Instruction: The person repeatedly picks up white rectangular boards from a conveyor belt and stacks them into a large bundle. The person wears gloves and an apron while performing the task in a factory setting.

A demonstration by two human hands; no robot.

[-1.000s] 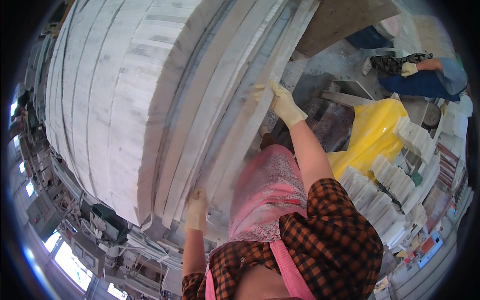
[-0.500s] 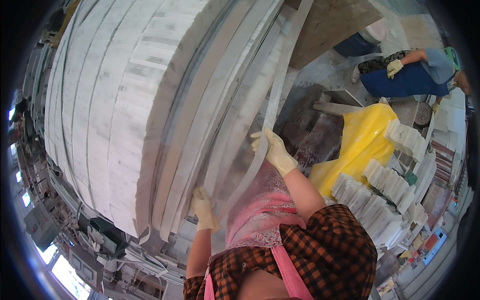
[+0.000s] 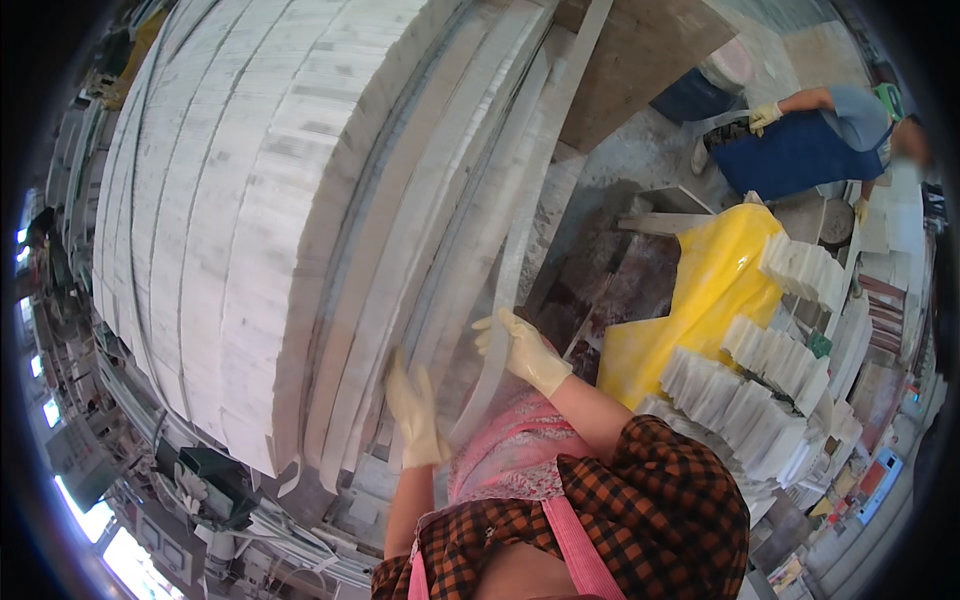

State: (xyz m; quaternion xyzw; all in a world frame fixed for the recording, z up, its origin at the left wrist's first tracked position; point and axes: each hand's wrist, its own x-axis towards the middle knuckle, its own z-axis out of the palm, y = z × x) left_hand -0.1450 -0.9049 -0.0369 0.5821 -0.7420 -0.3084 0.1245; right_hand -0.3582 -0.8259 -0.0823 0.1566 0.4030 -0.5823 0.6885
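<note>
Long pale strips, seemingly cut stone, stand on edge side by side and curve through the middle of the view. My right hand [image 3: 533, 354], in a cream rubber glove, grips the outermost strip [image 3: 513, 245] near its lower end, fingers on one side and thumb on the other. To the left, my left hand [image 3: 410, 412], gloved alike, has its fingers stretched out and apart along the face of the inner strips [image 3: 447, 310]. It holds nothing. Beyond them rises a large strapped stack of white, grey-marked pieces [image 3: 200, 220].
Yellow plastic sheeting [image 3: 700, 290] covers something on my right, beside piles of white stone pieces [image 3: 725, 410]. A brown board [image 3: 630, 70] lies past the strips. At the far right, a person in a blue apron [image 3: 790, 155] bends forward. Machinery lines the left side.
My right hand has come lower and left with the outermost strip, which has swung toward the others. My left hand has loosened, its fingers now extended.
</note>
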